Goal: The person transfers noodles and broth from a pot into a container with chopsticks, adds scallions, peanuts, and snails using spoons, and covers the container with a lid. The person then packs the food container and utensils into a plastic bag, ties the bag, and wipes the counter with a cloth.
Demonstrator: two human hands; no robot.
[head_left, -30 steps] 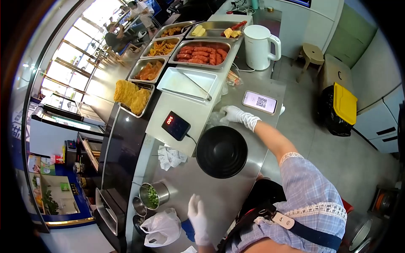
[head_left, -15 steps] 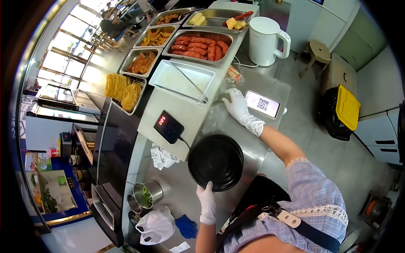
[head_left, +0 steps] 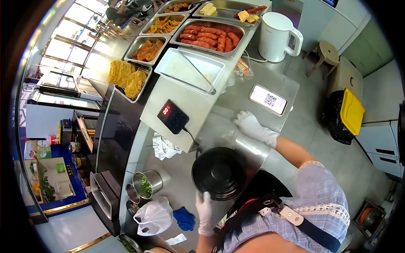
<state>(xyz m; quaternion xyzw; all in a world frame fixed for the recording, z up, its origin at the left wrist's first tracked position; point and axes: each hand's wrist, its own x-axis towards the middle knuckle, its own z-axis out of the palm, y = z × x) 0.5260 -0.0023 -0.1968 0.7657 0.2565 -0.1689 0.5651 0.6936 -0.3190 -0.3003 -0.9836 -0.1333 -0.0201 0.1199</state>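
My left hand (head_left: 204, 211), in a white glove, grips the near rim of a stack of black bowls (head_left: 217, 172), thumb on the edge. The stack stands over the steel counter, and a dark rounded edge shows behind it. My right hand (head_left: 249, 123), also gloved, is low over the counter with its fingers curled. Beside its fingers is hazy clear plastic (head_left: 217, 128); whether they hold it I cannot make out. A phone (head_left: 268, 100) showing a QR code lies beyond my right hand.
A scale display (head_left: 173, 117) and a white tray (head_left: 190, 69) with tongs sit on the raised ledge. Behind are trays of sausages (head_left: 211, 38) and fried food. A white kettle (head_left: 275, 38) stands at the back. Chopped greens fill a steel cup (head_left: 147, 184) near a plastic bag (head_left: 154, 217).
My right hand has drawn back from beside the phone, toward my body and the bowls. The bowl stack has shifted slightly, with my left hand still at its rim. The view has shifted a little.
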